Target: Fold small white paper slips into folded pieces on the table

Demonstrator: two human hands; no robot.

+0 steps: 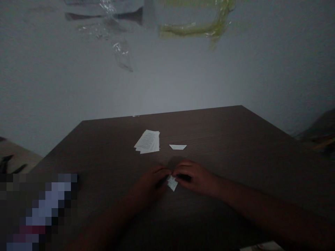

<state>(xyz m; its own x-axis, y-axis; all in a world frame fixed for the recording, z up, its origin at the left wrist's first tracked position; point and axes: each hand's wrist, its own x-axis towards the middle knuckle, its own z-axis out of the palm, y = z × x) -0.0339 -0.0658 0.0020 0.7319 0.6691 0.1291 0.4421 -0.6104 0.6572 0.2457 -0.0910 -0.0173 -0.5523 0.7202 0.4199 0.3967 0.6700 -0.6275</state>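
Observation:
Between my two hands is a small folded piece of printed paper [172, 184], with one corner pointing toward me. My left hand [156, 179] pinches its left side, fingers and thumb closed on it. From the right, my right hand [195, 177] grips the upper right part of the same paper. The fingertips of both hands nearly meet and hide its top. Just beyond the hands lies a folded paper strip [178, 147] in a trapezoid shape. Farther left, a loose stack of printed paper sheets [148, 141] rests fanned out on the table.
The dark brown wooden table [209, 132] runs up to a pale wall [183, 76] with tape remnants on it. A pixelated area [49, 205] covers the lower left. A light flat item [261, 246] shows at the bottom edge, right of the middle.

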